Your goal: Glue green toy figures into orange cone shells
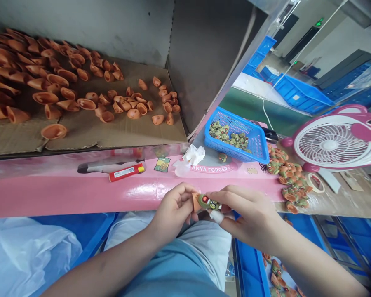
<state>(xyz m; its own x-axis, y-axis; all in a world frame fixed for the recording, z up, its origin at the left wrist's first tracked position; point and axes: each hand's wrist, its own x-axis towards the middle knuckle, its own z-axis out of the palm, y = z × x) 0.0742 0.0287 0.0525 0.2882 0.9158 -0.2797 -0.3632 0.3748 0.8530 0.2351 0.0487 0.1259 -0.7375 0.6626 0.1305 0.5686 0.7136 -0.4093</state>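
Observation:
Close in front of my body, both hands meet on one small figure. My left hand (176,208) pinches an orange cone-shaped cup (196,202) at its left end. My right hand (245,208) grips a green figure head (207,202) with round eyes and a red mouth, a white wrap showing on one finger. The head and the cup touch; how deep one sits in the other I cannot tell. Beyond the hands lie a crumpled white tissue (194,155) and a red tube with a yellow cap (126,172).
Many orange cups (54,131) lie on cardboard in a box at left. A blue basket (256,136) holds green heads. Joined orange-and-green pieces (292,181) are heaped at right beside a tape roll (315,183) and a pink fan (330,144). Blue bins (250,268) stand below the table.

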